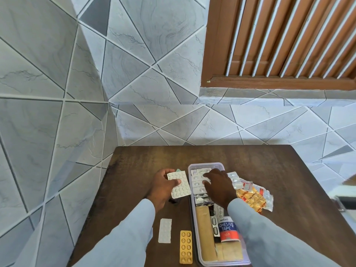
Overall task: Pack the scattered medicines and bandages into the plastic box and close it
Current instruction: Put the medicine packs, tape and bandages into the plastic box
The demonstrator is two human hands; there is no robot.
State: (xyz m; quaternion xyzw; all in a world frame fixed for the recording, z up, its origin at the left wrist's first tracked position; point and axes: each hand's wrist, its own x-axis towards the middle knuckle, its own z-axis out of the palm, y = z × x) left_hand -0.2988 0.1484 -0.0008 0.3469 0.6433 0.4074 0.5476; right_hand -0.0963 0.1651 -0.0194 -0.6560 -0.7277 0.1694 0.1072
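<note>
Medicines part-packed, I note. My left hand [162, 186] pinches white blister sheet [179, 184] above desk [134, 170]; white strip [165, 230] and yellow strip [186, 247] lie loose. Right hand [216, 185], fingers spread, presses strips inside plastic box [192, 218]; orange packets [254, 197] beside.

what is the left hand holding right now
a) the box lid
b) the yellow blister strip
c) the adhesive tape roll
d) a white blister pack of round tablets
d: the left hand grips a white blister pack just left of the plastic box, while the adhesive tape roll sits in the box and the yellow blister strip lies on the table.
</note>
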